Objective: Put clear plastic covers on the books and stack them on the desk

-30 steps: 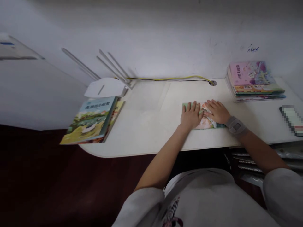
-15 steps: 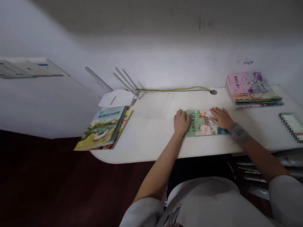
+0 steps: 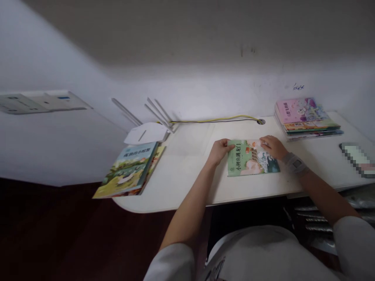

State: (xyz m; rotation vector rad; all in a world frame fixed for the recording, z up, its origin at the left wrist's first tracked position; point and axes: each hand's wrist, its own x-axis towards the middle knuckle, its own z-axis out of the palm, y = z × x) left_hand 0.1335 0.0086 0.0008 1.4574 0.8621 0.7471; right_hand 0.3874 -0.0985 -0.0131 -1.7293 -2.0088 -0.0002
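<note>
A green picture book (image 3: 249, 160) with pink and white artwork is in front of me over the white desk (image 3: 181, 183). My left hand (image 3: 221, 151) grips its upper left corner, thumb on the cover and fingers behind the edge. At the upper right edge my right hand (image 3: 273, 146) holds the same book, its fingers curled over the far side. A grey watch (image 3: 295, 164) is on my right wrist. Whether the book's near edge touches the desk I cannot tell.
A stack of books (image 3: 301, 111) with a pink one on top stands at the back right. Left are a white router (image 3: 146, 132) with antennas and books (image 3: 125, 169) overhanging the desk edge. A phone (image 3: 359, 158) lies far right; a yellow cable (image 3: 211, 119) runs along the wall.
Both hands have gone from resting flat on the cover to gripping the book's far corners. More of the cover now shows. The whole view has shifted slightly.
</note>
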